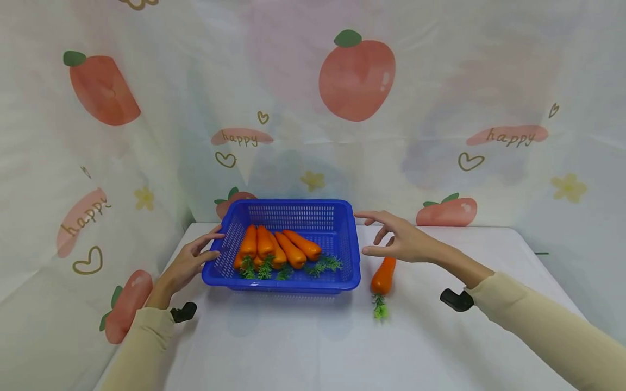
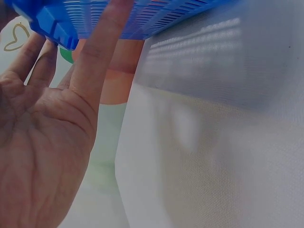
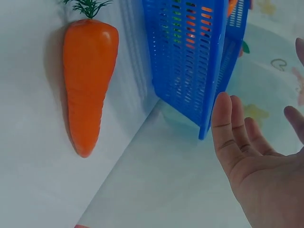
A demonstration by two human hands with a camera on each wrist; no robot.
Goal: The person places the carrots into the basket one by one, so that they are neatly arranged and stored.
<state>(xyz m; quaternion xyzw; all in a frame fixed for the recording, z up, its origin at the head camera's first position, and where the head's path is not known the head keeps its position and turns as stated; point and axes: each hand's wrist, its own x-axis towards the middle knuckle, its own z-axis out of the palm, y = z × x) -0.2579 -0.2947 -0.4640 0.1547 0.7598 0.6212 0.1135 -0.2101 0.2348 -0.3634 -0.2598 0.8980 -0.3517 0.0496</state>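
A blue plastic basket [image 1: 288, 284] with slotted walls stands on the white table against the back. Several orange carrots [image 1: 293, 251] with green leafy tops lie inside it, mostly toward its left. At the basket's left rim is my left hand [image 1: 183, 266], its fingers and thumb extended at the edge; the left wrist view shows the palm [image 2: 45, 128] below the blue wall. My right hand [image 1: 398, 239] hovers off the right rim, fingers spread and holding nothing. Beneath it a single carrot [image 3: 90, 85] lies on the table outside the basket.
The white tabletop [image 1: 303, 347] extends in front of the basket. A fruit-printed cloth [image 1: 293, 70] hangs behind and along the sides. A black wrist device [image 1: 457, 300] sits at the right sleeve, another device [image 1: 183, 312] at the left.
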